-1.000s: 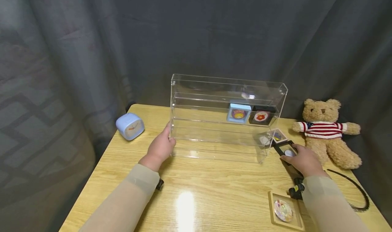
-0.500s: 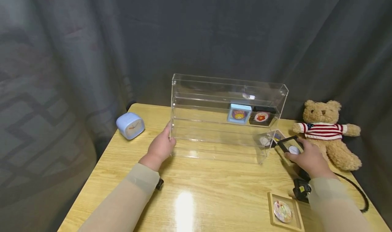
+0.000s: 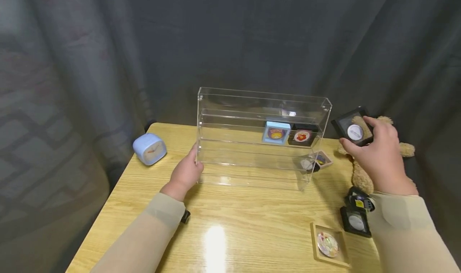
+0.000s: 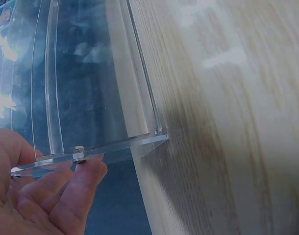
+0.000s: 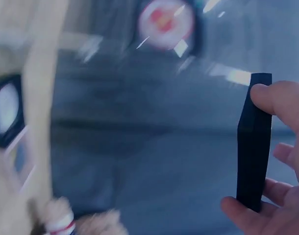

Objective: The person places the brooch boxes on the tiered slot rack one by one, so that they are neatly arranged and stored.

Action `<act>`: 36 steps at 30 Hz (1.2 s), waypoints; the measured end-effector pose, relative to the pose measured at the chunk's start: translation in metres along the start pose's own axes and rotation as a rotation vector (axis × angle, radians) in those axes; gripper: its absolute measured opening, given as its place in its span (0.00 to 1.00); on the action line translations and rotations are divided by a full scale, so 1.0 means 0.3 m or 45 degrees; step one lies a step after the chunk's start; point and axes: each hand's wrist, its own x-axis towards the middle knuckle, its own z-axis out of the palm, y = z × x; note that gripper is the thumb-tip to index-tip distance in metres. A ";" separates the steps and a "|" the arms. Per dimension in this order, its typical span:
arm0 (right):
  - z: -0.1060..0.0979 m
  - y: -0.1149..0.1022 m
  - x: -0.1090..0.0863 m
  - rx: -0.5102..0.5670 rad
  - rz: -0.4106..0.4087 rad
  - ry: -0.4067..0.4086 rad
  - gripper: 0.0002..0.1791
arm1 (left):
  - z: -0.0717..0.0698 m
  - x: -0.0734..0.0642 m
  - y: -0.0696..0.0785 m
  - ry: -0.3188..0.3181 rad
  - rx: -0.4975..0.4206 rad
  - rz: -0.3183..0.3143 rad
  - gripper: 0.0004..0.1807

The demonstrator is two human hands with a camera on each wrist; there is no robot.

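A clear acrylic display shelf (image 3: 248, 155) stands on the table, with a light-blue frame (image 3: 276, 132) and a black frame with a red flower badge (image 3: 302, 135) side by side on one tier. My left hand (image 3: 185, 172) grips the shelf's left side panel; in the left wrist view its fingers curl about the panel's edge. Raised at the right, my right hand (image 3: 383, 155) pinches a black display frame (image 3: 353, 127) with a round white badge inside. The right wrist view shows that black frame (image 5: 255, 142) edge-on between thumb and fingers, apart from the shelf.
A teddy bear (image 3: 361, 179) sits at the right, mostly behind my right hand. A wooden frame (image 3: 329, 245) and another black frame (image 3: 355, 221) lie near the front right. A small pale frame (image 3: 323, 159) lies beside the shelf. A blue clock (image 3: 149, 149) stands at the left.
My right hand has lifted the black frame from low beside the shelf up in front of the bear. Another black frame has come into sight below it. The left hand keeps its grip.
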 end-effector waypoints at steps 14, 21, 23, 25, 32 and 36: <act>0.129 -0.380 0.029 0.127 -0.502 -0.017 0.44 | 0.001 -0.001 0.001 0.015 0.015 0.001 0.42; 0.244 -0.459 0.070 0.047 -0.692 -0.034 0.42 | 0.005 0.000 0.010 0.026 -0.005 0.003 0.42; 0.266 -0.466 0.081 0.023 -0.709 -0.025 0.45 | 0.006 0.001 0.011 0.023 -0.010 0.005 0.42; 0.282 -0.467 0.090 0.008 -0.708 -0.009 0.50 | 0.008 0.001 0.012 0.019 -0.014 0.006 0.42; 0.308 -0.459 0.115 0.001 -0.717 0.041 0.60 | 0.006 0.001 0.014 0.024 0.015 0.008 0.41; 0.313 -0.455 0.129 0.053 -0.749 0.099 0.57 | 0.004 0.001 0.013 0.028 0.013 0.004 0.42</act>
